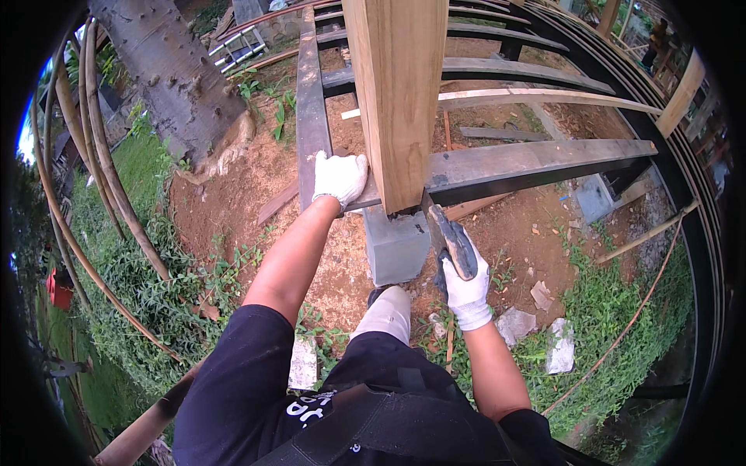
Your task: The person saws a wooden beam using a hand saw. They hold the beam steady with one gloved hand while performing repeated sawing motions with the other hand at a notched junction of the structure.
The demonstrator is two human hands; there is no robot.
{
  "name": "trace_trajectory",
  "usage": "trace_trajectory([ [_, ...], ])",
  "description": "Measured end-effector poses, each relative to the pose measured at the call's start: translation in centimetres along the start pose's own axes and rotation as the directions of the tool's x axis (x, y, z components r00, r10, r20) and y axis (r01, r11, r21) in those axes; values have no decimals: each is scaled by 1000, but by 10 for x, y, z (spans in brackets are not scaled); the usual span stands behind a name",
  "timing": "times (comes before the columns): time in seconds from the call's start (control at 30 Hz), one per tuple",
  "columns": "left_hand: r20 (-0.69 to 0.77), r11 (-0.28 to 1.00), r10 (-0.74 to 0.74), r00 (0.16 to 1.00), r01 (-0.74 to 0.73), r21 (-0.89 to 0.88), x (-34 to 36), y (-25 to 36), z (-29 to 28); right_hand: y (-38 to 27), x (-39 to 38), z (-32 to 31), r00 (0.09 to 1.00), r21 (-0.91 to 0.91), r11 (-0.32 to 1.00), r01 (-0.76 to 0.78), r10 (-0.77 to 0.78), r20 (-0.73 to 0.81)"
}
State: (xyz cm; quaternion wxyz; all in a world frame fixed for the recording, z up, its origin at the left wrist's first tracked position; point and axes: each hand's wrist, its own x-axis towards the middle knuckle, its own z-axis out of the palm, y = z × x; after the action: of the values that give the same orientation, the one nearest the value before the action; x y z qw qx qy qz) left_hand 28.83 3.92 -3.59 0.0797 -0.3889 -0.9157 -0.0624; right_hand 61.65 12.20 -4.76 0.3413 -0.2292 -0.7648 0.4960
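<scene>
My left hand [339, 180], in a white glove, grips the dark wooden beam [311, 109] just left of an upright timber post [392, 101]. The post's foot is at a grey concrete block [396, 252]. My right hand [466, 287], also gloved, is closed on a dark, worn, elongated tool [454, 245] whose upper end meets the lower right corner of the post. Another dark beam [536, 161] runs right from the post. My leg [388, 311] is below the block.
More crossbeams [528, 71] and a pale strip [544, 99] span behind the post. A tree trunk [155, 78] and bent poles [113, 186] stand left. A dark curved frame [684, 194] edges the right. Soil, plants and rubble [559, 349] lie below. A person [655, 39] is far back right.
</scene>
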Motion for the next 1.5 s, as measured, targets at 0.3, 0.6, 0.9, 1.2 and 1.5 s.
trace_trajectory([
  [0.3, 53, 999, -28, 998, 26, 33, -15, -25, -10, -24, -112, -53, 990, -53, 994, 91, -85, 110],
  [0.6, -52, 1000, 16, 999, -15, 24, -6, -11, -6, 1, -85, -35, 1000, -24, 1000, 18, -17, 14],
  [0.9, 14, 997, -81, 997, 81, -1, -13, -6, -13, -10, -1, 8, 998, 55, 998, -8, 4, 70],
  [1.2, 64, 991, -133, 989, 134, -10, -17, -8, -26, -7, -108, -48, 996, 110, 990, -91, 88, 31],
  [1.5, 35, 998, -55, 998, 55, -9, -5, 7, -42, 2, -76, -43, 994, 96, 990, 106, -104, -29],
])
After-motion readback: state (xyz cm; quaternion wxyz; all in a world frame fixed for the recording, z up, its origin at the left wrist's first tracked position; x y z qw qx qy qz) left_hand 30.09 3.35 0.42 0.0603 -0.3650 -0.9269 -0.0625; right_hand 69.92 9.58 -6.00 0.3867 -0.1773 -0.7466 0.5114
